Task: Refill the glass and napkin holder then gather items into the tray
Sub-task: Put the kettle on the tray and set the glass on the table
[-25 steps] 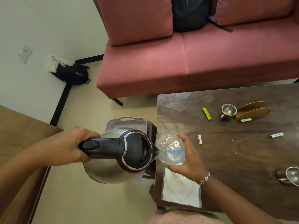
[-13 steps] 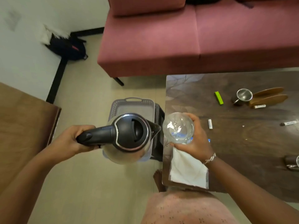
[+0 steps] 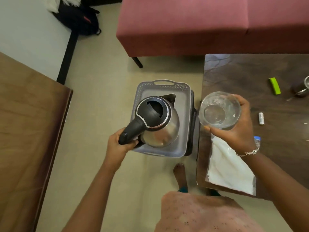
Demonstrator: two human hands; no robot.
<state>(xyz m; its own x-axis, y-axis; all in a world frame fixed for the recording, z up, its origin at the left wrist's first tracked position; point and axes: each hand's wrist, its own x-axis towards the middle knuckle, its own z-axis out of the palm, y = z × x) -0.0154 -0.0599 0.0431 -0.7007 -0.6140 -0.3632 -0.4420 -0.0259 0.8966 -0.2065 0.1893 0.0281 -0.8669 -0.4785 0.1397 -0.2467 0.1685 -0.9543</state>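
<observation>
- Head view: the dark table [image 3: 250, 77] fills the right side and serves as the landmark here.
- The right hand [image 3: 237, 133] curls its fingers and thumb round a clear glass [image 3: 219, 109], holding it upright over the table's left edge; how much liquid is in it cannot be told.
- A silver bracelet [image 3: 249, 152] sits on that wrist.
- The left hand [image 3: 117, 144] grips the black handle of a steel kettle [image 3: 157, 121], left of the table.
- The kettle is over a grey tray [image 3: 184, 131], its spout pointing away from the person; whether it rests on the tray cannot be told.
- The tray lies on a black stand [image 3: 192, 131] just beside the table's left edge.
- A white napkin pack [image 3: 229, 169] lies on the table's near-left corner, partly under the right wrist.
- Further right on the table lie a green stick [image 3: 274, 85], a small white cylinder [image 3: 261, 118] and a metal cup [image 3: 301, 89], all apart.
- A red sofa [image 3: 200, 22] stands beyond the table's far side.
- A bare foot [image 3: 180, 174] is on the floor near the table's near-left corner.
</observation>
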